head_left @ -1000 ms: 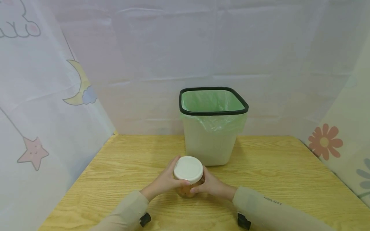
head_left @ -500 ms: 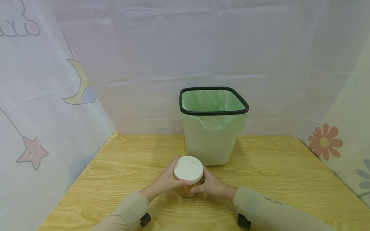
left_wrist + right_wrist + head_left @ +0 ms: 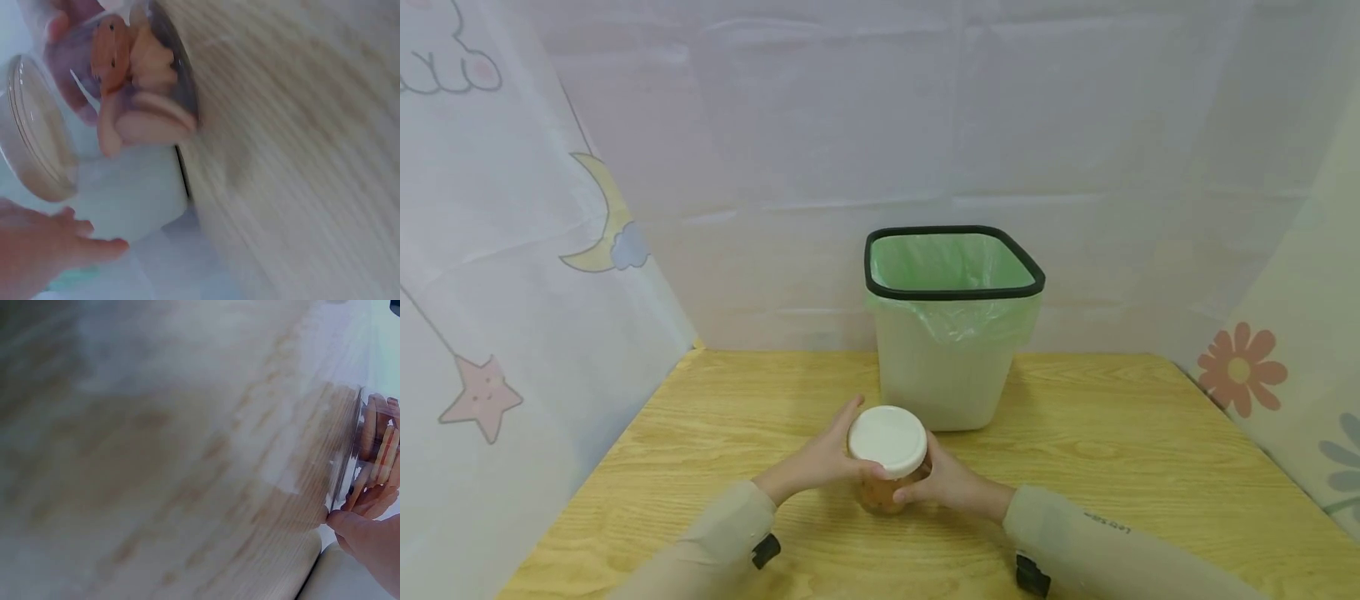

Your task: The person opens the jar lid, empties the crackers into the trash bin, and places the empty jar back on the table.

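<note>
Jar (image 3: pixel 877 493) on the table (image 3: pixel 1112 467) at six o'clock, right hand (image 3: pixel 949 479) gripping it from three o'clock, left hand (image 3: pixel 823 457) loosely spread at nine, contact with the lid (image 3: pixel 887 440) unclear, left wrist view revealing brown pieces (image 3: pixel 150 59) the lid mostly hides overhead, bin (image 3: pixel 951 375) at one o'clock beyond.

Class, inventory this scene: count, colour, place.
Table: 1, yellowish, underneath
Wastebin: 1, cream, rear centre
Liner: 1, green, in wastebin
Jar: 1, clear, before wastebin
Lid: 1, white, over jar
Biscuit-like pieces: several, orange, in jar
Backdrop: count unclear, pale, behind
Printed star, moon, cloud, animal: 1 each, pink, yellow, blue, white, left
Printed flowers: 2, red, grey, right
Sleeves: 2, beige, forearms
Wrist devices: 2, black, beneath sleeves
Left hand: 1, bare, at lid
Right hand: 1, bare, gripping jar
</note>
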Tool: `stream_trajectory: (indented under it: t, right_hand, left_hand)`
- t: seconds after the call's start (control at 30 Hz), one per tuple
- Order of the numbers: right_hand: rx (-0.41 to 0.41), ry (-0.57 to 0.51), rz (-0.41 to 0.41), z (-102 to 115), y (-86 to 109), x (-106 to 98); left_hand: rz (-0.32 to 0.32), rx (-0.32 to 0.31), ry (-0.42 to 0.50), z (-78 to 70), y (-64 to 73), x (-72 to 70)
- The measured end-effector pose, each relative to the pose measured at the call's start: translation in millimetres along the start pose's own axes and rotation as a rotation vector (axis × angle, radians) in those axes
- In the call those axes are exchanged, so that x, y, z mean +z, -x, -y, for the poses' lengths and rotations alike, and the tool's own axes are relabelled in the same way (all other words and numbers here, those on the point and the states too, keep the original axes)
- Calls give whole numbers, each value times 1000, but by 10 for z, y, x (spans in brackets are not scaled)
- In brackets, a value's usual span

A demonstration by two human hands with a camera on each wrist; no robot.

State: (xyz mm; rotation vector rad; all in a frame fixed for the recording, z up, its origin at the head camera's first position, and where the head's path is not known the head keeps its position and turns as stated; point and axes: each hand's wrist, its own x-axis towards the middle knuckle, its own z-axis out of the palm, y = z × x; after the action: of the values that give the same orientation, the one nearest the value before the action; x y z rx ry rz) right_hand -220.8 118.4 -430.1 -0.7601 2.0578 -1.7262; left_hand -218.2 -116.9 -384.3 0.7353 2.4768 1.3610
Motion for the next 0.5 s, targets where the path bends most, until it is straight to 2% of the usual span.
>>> stream_trajectory:
  t: [0.23, 0.33, 0.5]
  right_hand:
    - [-14, 8, 10, -19, -9, -3]
    - [-19, 11, 9, -23, -14, 0]
    - [-28, 6, 10, -30, -14, 3]
  left_hand:
    - [239, 45, -31, 32, -98, -284]
    - [305, 53, -28, 52, -159, -392]
    - [378, 54, -29, 59, -264, -500]
